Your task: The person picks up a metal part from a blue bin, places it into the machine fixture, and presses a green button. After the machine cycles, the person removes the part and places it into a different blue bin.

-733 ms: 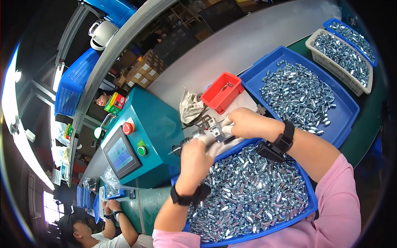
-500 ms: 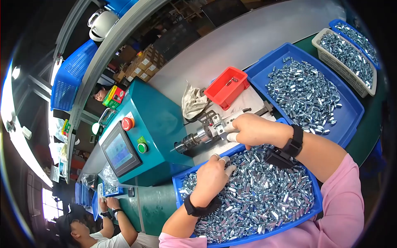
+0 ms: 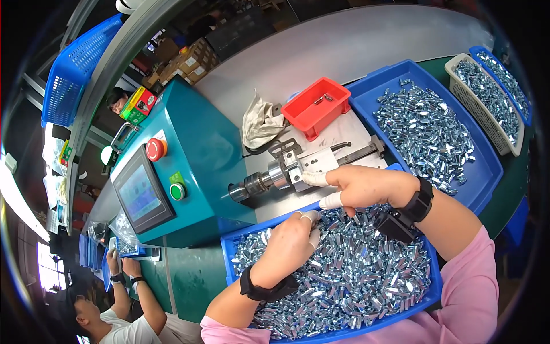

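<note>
Fingertips (image 3: 312, 217) of the left hand (image 3: 286, 246) were pinched together down in the near blue tray (image 3: 240, 243) of small shiny metal parts (image 3: 355, 275), though I couldn't tell if one was actually caught. The right hand (image 3: 366, 186) had capped fingers spread against the chuck fixture (image 3: 286, 172) past the tray's far edge. I'd say pick one piece cleanly and keep clear of the spindle nose; the parts looked tiny, zinc-bright, heaped edge to edge.

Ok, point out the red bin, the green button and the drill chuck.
red bin (image 3: 309, 117): head view, on its front wall.
green button (image 3: 177, 191): head view, on its round face.
drill chuck (image 3: 252, 186): head view, on its dark barrel.
</note>
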The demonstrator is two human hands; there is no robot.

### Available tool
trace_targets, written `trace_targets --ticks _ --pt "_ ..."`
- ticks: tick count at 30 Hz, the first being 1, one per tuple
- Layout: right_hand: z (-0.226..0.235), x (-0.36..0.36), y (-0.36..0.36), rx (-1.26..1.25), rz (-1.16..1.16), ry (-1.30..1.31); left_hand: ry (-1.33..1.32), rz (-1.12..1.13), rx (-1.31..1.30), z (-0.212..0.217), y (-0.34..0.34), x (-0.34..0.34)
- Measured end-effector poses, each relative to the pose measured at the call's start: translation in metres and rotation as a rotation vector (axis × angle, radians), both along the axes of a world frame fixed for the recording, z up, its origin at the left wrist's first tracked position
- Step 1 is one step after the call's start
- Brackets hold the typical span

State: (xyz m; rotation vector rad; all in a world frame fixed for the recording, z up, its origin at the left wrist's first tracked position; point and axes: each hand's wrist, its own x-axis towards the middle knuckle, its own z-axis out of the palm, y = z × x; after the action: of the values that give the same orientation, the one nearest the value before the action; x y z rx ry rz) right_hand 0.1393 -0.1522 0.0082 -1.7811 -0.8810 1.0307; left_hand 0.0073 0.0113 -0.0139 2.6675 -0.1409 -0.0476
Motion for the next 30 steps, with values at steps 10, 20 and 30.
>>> trace_targets --ticks 10,20,30 --pt "0.002 -0.003 0.000 -0.022 0.021 0.000 0.035 -0.065 -0.008 0.004 -0.006 -0.001" --pt "0.021 0.002 -0.002 -0.004 -0.115 -0.106 -0.077 -0.079 -0.158 0.010 0.000 -0.009" --pt "0.036 0.013 0.031 -0.352 -0.311 -0.800 -0.194 0.084 -0.394 0.033 0.026 -0.010"
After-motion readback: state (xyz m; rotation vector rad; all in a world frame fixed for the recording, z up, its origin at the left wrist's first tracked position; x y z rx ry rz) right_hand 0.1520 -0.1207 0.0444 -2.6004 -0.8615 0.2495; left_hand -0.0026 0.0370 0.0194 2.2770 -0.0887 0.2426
